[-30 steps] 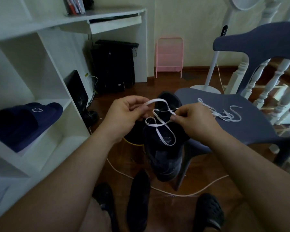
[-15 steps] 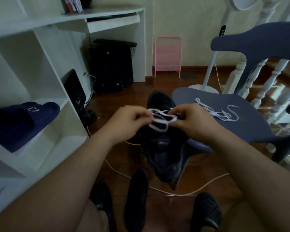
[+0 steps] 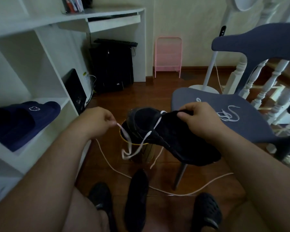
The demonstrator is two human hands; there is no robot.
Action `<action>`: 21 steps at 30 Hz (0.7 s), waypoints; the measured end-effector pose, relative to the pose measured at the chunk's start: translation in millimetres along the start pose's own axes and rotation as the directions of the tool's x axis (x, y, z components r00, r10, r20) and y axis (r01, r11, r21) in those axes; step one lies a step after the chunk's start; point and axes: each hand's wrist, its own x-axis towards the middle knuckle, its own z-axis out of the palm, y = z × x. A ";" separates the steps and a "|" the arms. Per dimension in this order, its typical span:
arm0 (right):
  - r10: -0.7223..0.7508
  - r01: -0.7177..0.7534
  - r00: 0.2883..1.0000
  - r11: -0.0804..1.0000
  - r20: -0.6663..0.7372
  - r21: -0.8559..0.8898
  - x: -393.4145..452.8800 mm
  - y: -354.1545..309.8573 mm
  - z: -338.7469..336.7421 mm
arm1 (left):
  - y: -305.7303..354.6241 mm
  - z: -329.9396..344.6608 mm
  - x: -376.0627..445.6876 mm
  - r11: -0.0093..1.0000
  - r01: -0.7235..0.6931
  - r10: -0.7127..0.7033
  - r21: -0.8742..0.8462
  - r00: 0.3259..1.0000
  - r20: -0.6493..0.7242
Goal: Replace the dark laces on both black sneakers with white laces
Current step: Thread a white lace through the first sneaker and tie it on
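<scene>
Dark wood floor (image 3: 166, 84): 1 black sneaker (image 3: 137, 198) lies near centre, pale cable (image 3: 174, 193) curving across just beyond it. Far left, black computer tower (image 3: 111, 67) under the desk; pink rack (image 3: 168, 56) at far wall. Blue chair (image 3: 233, 118) on right, white lace (image 3: 228, 114) loose on its seat. White shelf (image 3: 45, 129) on left carries 1 navy slipper (image 3: 22, 121).

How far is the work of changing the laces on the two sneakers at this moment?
Done: a white lace is threaded partly into the held sneaker. In hand: the right hand grips that sneaker and the left hand pinches the lace end. Left: finishing this shoe, then the second sneaker on the floor, with the spare lace on the chair.
</scene>
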 end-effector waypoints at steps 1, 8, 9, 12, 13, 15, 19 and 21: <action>0.012 -0.012 1.000 1.000 -0.001 0.029 -0.6 -1.3 -0.6 | 3.1 -3.0 -3.0 1.000 -0.014 0.015 0.012 0.997 -0.073; 0.162 -0.212 0.973 0.907 0.163 0.363 -4.9 -10.1 7.8 | 40.3 0.7 -24.4 0.811 -0.408 0.276 -0.419 0.899 -0.341; 0.194 -0.260 0.962 0.869 0.194 0.421 -4.8 -10.6 9.7 | 44.9 5.4 -24.9 0.761 -0.429 0.287 -0.486 0.895 -0.341; 0.238 -0.373 0.922 0.750 0.304 0.545 -6.6 -15.0 13.5 | 57.6 18.5 -22.3 0.700 -0.468 0.306 -0.540 0.879 -0.365; 0.234 -0.394 0.913 0.718 0.334 0.573 -6.8 -15.9 14.9 | 60.5 21.4 -21.0 0.707 -0.475 0.309 -0.523 0.874 -0.376; 0.231 -0.434 0.895 0.652 0.383 0.621 -7.0 -17.8 16.5 | 64.3 25.1 -18.2 0.757 -0.465 0.312 -0.459 0.874 -0.371; 0.230 -0.484 0.870 0.571 0.437 0.663 -7.5 -20.3 17.3 | 71.2 29.8 -16.2 0.799 -0.468 0.358 -0.377 0.875 -0.327; 0.224 -0.503 0.859 0.536 0.460 0.678 -7.7 -20.2 16.0 | 73.9 31.7 -14.6 0.799 -0.471 0.366 -0.374 0.874 -0.319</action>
